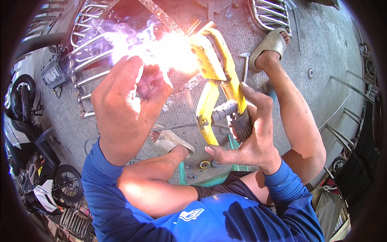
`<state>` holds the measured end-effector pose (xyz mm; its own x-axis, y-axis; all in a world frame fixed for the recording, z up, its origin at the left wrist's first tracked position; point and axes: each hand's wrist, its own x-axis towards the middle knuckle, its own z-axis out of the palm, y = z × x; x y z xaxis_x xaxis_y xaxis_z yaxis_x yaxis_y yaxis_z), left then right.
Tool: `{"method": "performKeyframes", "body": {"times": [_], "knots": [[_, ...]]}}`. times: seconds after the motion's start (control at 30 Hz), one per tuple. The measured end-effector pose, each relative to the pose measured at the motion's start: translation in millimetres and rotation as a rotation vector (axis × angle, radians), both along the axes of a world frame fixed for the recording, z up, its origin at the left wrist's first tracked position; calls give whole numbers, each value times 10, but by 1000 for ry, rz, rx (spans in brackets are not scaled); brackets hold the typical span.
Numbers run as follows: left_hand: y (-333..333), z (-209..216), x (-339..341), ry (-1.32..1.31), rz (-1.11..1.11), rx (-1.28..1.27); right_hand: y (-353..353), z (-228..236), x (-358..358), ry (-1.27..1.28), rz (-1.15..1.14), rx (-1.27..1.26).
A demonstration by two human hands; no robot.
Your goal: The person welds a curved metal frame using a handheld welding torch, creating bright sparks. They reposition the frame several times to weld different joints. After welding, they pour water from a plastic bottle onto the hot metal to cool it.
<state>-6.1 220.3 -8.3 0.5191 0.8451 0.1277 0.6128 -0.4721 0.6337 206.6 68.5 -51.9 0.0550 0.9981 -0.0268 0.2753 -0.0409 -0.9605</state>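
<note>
My right hand grips a yellow welding electrode holder by its handle, its jaws pointing up toward a bright white arc flash with smoke. The flash sits on a steel grille frame lying on the concrete. My left hand is raised in front of the flash, fingers loosely curled, holding nothing that I can see. Both forearms wear blue sleeves. My bare knees and sandalled feet frame the work.
A chipping hammer lies by my right foot. Several washers and discs lie on a green stool frame under me. Another chrome grille is at the top. Motorcycles stand at the left, metal racks at the right.
</note>
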Motion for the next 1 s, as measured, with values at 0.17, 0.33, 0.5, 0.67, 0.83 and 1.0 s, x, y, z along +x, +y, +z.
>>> {"method": "performKeyframes", "body": {"times": [0.17, 0.33, 0.5, 0.67, 0.83, 1.0], "knots": [[-13, 7, 57, -18, 56, -28, -25, 13, 2, 72, -32, -20], [-28, 13, 69, -17, 82, -25, -36, 89, 0, 14, -46, -102], [-36, 14, 69, -10, 97, -35, -22, 95, -8, 0, -32, -125], [-36, -17, 60, -33, 111, -31, -37, 75, -13, -7, -33, -136], [-14, -42, -21, -36, 42, -19, -19, -5, -43, 54, -19, -43], [-5, -96, -61, -31, -9, 96, -29, 12, 5, 53, 76, -69]]}}
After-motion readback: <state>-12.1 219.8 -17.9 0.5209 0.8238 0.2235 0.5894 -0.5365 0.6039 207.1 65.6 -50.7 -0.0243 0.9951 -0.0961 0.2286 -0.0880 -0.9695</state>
